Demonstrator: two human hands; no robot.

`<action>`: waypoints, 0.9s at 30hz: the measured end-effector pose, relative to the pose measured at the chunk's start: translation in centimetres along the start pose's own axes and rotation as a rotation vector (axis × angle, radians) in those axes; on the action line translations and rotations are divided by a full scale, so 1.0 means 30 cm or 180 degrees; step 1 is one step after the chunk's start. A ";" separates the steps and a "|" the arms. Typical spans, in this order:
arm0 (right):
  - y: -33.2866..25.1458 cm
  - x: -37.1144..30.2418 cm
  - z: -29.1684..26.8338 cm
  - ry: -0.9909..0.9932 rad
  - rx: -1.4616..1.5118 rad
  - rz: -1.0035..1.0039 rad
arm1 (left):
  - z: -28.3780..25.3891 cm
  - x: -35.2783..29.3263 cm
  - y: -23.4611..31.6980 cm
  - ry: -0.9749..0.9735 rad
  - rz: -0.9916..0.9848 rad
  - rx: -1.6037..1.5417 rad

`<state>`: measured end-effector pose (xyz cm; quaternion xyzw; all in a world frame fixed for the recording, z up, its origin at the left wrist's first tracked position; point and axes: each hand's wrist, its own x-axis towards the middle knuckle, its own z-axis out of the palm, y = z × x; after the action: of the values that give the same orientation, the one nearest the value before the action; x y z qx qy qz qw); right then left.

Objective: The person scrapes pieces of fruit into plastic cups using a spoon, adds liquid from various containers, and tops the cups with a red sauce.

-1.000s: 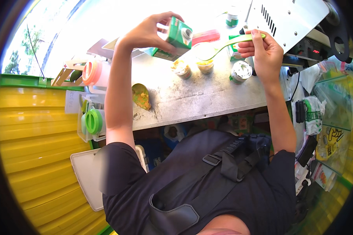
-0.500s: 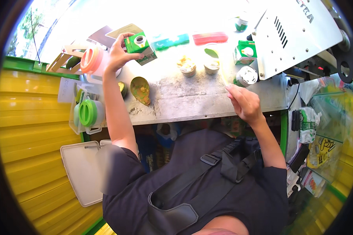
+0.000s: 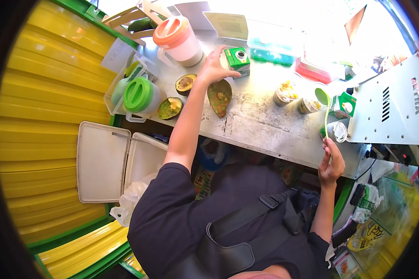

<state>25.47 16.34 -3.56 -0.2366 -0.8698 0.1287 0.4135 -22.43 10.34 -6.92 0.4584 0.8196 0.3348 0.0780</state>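
My left hand (image 3: 215, 69) is closed around a green and white drink carton (image 3: 238, 63) with an opened round spout, at or just above the counter. In my right hand (image 3: 331, 165), the fingers pinch the thin handle of a pale green long-handled spoon (image 3: 322, 96). Its round bowl hangs over the edge of a clear cup (image 3: 307, 107). Left of that, another cup (image 3: 286, 94) holds pale yellow chunks. A scooped avocado half (image 3: 219, 96) lies below the carton. Beside my left forearm are an avocado half with its seed (image 3: 185, 84) and a partly scooped one (image 3: 170, 108).
A second green carton (image 3: 344, 106), an open can (image 3: 338, 132) and a metal machine (image 3: 386, 102) stand at the right. Pitchers with orange (image 3: 173, 31) and green (image 3: 138, 94) lids stand left. Behind are a teal-bottomed container (image 3: 272, 51) and a red one (image 3: 314, 69).
My view has turned, shifting the counter things rightward. My left hand has lowered the carton toward the counter behind the scooped avocado half. The spoon's bowl has tilted at the cup, still in my right hand.
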 end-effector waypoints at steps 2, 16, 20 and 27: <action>0.007 -0.007 -0.004 0.0051 -0.0093 0.0141 | -0.072 -0.003 0.075 0.0737 -0.0211 -0.0782; -0.051 0.091 -0.001 0.0594 0.0450 0.0829 | -0.212 0.176 -0.274 0.3631 -0.1125 -0.2096; -0.027 0.178 -0.025 0.1219 0.1029 0.1419 | -0.294 0.164 -0.250 0.3616 -0.0832 -0.2561; -0.005 0.424 -0.096 0.1490 0.1660 0.1928 | -0.544 0.042 0.069 0.2820 -0.0803 -0.2445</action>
<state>20.72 22.89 6.68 -0.3908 -0.5832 0.4014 0.5882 -28.81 4.31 7.04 0.1134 0.6425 0.7545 -0.0719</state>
